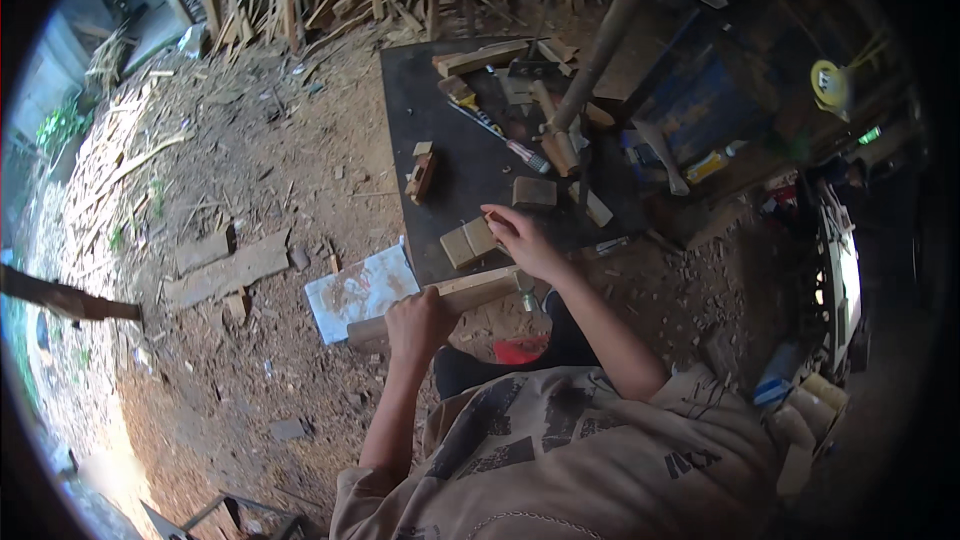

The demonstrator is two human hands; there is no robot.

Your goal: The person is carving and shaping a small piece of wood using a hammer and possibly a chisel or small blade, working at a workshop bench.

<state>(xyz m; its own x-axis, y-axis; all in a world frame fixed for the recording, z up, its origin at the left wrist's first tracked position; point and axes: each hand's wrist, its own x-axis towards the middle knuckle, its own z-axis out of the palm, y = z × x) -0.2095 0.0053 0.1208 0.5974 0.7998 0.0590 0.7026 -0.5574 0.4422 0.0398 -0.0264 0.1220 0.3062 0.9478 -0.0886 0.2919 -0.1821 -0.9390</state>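
Observation:
My left hand is closed around a long wooden board, which lies across my lap in front of the dark worktable. A small metal fitting or tool head shows at the board's right end; its kind is unclear. Over the near edge of the table, my right hand is closed in a pinch. A slim reddish-brown bit shows at its fingertips, too small to name. Right beside those fingers lies a pale, flat wooden block with a line across it. A browner block sits just beyond.
A small wooden hand plane stands at the table's left. Toward the back are a brush, a striped-handled tool and wood offcuts. A blue-white sheet lies at left, on ground strewn with shavings. Scrap wood leans behind.

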